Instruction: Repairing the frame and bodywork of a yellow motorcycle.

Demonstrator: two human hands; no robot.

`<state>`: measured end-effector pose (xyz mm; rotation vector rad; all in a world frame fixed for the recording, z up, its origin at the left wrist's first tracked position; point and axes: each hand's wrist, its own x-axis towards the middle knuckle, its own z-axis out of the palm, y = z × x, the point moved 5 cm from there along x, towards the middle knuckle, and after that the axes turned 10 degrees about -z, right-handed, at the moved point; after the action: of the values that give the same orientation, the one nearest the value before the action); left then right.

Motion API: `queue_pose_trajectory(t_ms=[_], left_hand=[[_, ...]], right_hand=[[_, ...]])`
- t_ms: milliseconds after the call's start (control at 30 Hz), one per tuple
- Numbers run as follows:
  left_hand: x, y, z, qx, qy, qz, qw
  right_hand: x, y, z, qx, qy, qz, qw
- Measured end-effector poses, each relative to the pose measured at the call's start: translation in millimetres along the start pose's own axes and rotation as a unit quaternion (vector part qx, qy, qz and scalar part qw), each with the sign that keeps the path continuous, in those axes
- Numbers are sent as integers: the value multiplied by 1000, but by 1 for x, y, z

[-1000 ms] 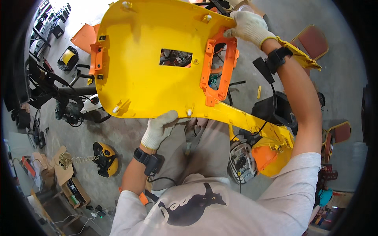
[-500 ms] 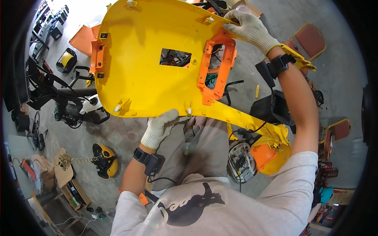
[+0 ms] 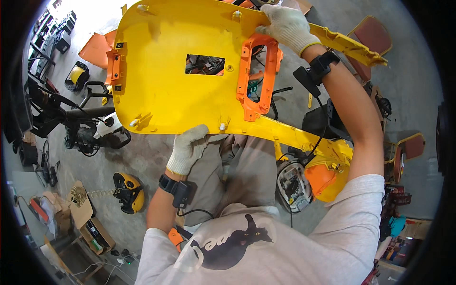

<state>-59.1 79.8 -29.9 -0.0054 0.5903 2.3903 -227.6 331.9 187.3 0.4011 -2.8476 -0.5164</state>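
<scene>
**Between two gloved hands, a yellow panel held up off the floor**

Between the hands, a large yellow plastic body panel is carried in the air above the person's lap. The left hand, in a white knit glove, is closed around the panel's near lower edge, fingers curled under it beside a small white peg. The right hand, gloved alike, grips the far upper edge, clamped over the rim just beyond the orange bracket fixed to the panel's face.

With so broad and light a shell, a good hold probably means keeping the two grips at opposite edges, as they are, so the panel does not twist or flex. The rectangular cutout near the middle and the orange hinge piece on the side away from the right hand look like weak spots best kept free of pressure.

Below the right forearm sits a yellow and orange machine body with a cable running to it; the panel's long lower arm should clear it. Out past the left hand, on the concrete floor, lie a black wheeled frame and a small yellow device.
</scene>
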Motion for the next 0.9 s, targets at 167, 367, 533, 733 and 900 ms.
queue_pose_trajectory(t_ms=[167,367,533,733,900], left_hand=[[3,0,-6,10,11,7,1000],[-1,-2,-19,17,19,5,1000],[0,-4,-1,41,-5,-20,999],[3,-8,-9,48,30,-23,998],[5,-4,-17,87,19,-32,996]], right_hand=[[-17,-15,-5,-13,293,-141,946],[-60,-59,-9,189,10,-170,967],[-92,-82,34,201,-244,-175,933],[-85,-65,46,166,-175,-191,951],[-50,-31,-5,172,10,-185,968]])
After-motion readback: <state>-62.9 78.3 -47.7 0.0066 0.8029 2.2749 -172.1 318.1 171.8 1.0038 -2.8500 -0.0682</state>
